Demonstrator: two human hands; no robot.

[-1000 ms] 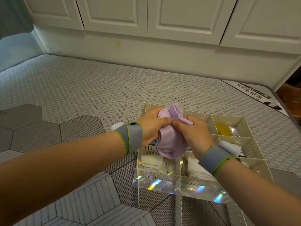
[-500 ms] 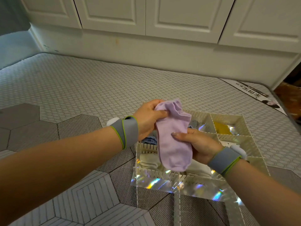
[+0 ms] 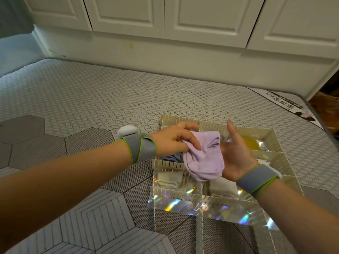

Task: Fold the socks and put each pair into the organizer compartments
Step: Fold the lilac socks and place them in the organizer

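Observation:
A lilac sock pair [image 3: 205, 158] hangs bunched above the cream slotted organizer [image 3: 275, 158]. My left hand [image 3: 174, 139] pinches the sock's upper left edge. My right hand [image 3: 236, 153] lies palm-up under and behind the sock, thumb raised, fingers hidden by the cloth. Inside the organizer, cream socks [image 3: 170, 180] fill the near left compartment, a white pair [image 3: 222, 187] the one beside it, a yellow pair [image 3: 251, 144] a far right one, and a blue-striped pair [image 3: 171, 158] shows under my left hand.
The organizer rests on a grey hexagon-patterned mattress [image 3: 91, 99]. A white sock [image 3: 127, 130] lies behind my left wrist. White cabinet doors [image 3: 165, 15] stand behind the mattress. The mattress edge and a label [image 3: 288, 107] are at the far right.
The sock was held upright between both hands; now it has been folded down into a bunch. My right hand has opened beneath it and my left hand has shifted to its left edge.

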